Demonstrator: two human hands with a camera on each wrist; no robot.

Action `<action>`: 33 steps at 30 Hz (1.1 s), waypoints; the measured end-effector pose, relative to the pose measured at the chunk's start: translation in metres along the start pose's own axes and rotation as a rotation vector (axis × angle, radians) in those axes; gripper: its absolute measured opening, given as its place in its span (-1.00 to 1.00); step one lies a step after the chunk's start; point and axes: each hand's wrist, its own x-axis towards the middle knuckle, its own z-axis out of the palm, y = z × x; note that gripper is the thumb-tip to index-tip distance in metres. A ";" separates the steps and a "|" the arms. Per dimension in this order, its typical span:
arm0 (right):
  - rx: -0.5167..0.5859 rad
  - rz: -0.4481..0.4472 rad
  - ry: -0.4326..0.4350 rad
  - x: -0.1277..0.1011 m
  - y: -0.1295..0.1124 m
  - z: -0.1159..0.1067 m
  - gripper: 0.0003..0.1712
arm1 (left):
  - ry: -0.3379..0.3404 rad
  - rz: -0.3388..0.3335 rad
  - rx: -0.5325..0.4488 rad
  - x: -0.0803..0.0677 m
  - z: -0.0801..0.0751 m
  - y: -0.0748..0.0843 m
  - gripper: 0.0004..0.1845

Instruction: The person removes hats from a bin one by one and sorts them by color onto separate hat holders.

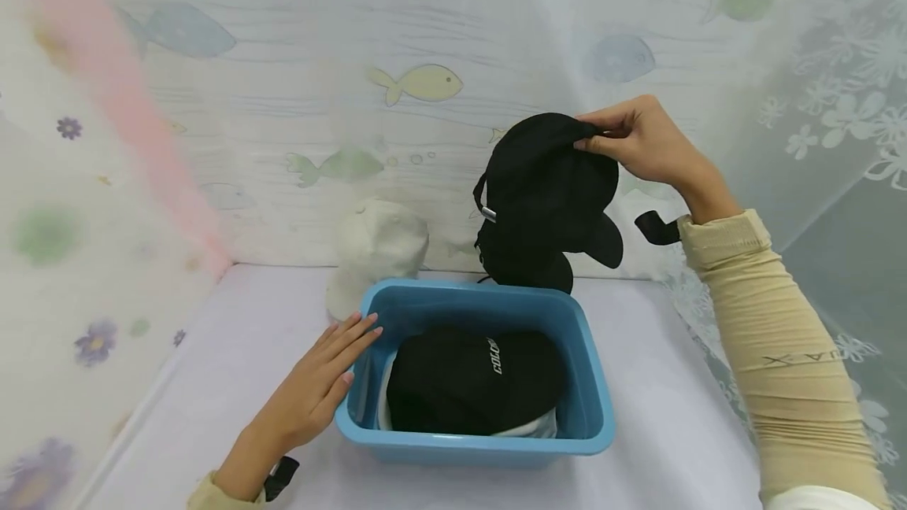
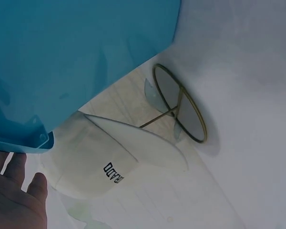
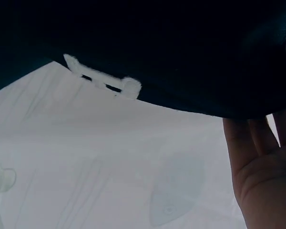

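My right hand (image 1: 645, 136) pinches the top of a black cap (image 1: 546, 171) and holds it up behind the bin, its brim hanging down at the right. In the right wrist view the fingers (image 3: 240, 143) lie against the dark cloth, close to white lettering. Below the raised cap, another black brim (image 1: 531, 270) shows, mostly hidden. My left hand (image 1: 312, 384) rests with straight fingers on the left rim of a blue bin (image 1: 598, 384). Inside the bin lies a black cap (image 1: 460, 384) with white letters, over something pale.
A white cap (image 1: 379, 242) with dark letters sits behind the bin's left corner. Beside it, the left wrist view shows a metal stand (image 2: 181, 102) with a round base. A patterned curtain (image 1: 425, 14) hangs behind the white-covered surface (image 1: 652, 384).
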 end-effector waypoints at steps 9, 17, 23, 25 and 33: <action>-0.050 0.104 0.055 0.005 0.028 -0.003 -0.62 | 0.007 0.006 -0.018 0.000 0.004 0.000 -0.32; -0.043 0.176 -0.030 0.007 0.051 0.015 -0.61 | 0.016 0.005 -0.016 -0.001 0.003 0.004 -0.32; -0.041 0.205 -0.052 0.008 0.069 0.030 -0.61 | 0.027 -0.002 -0.019 -0.001 0.002 0.005 -0.32; -0.039 0.214 -0.050 0.007 0.077 0.035 -0.60 | 0.027 -0.001 -0.026 0.000 0.003 0.005 -0.32; -0.043 0.226 -0.075 -0.003 0.099 0.049 -0.59 | 0.029 0.021 -0.044 0.002 0.004 0.007 -0.32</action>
